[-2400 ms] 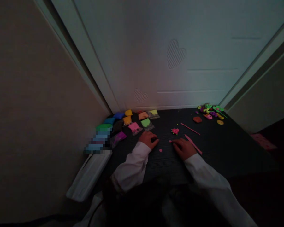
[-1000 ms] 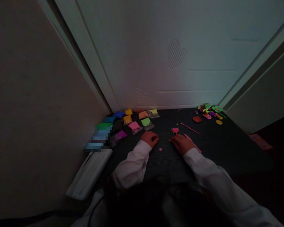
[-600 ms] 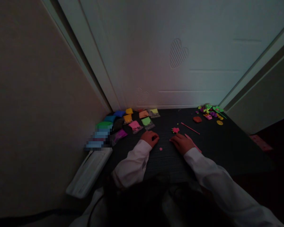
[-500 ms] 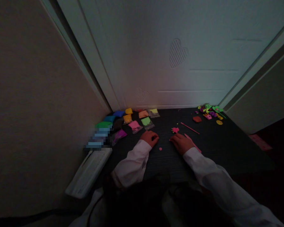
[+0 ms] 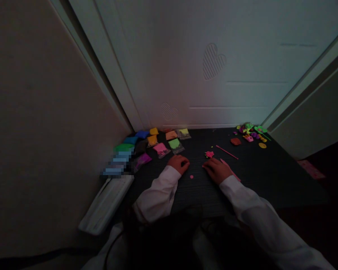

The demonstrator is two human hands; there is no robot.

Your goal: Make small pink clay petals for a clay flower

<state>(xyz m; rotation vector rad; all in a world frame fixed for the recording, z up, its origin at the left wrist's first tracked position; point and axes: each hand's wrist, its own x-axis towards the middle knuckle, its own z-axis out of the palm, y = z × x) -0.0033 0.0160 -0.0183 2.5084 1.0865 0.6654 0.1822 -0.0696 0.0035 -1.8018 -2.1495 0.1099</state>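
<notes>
My left hand [image 5: 178, 164] rests on the dark table with thumb and fingertips curled together into a loop. Whatever it pinches, if anything, is too small to make out. Between my hands lies a small flat pink clay disc [image 5: 191, 176], touched by neither. My right hand [image 5: 217, 171] is low over the table, fingers closed, a tiny pink piece of clay [image 5: 203, 165] showing at the fingertips. Just beyond it sits a bumpy pink clay shape [image 5: 209, 154] with green bits. A pink pointed tool [image 5: 232, 171] lies partly behind the right hand, and a thin pink stick [image 5: 227, 152] lies farther off.
Several bags of coloured clay, including a pink one [image 5: 161, 150] and a green one [image 5: 175, 144], line the left back. A white case [image 5: 107, 206] lies at left. At right are a red lump [image 5: 236, 141] and colourful clay figures [image 5: 252, 132]. A white door [image 5: 171, 75] stands behind.
The whole view has shifted very slightly. Both hands keep the same pose and place on the table, and nothing else has visibly moved.
</notes>
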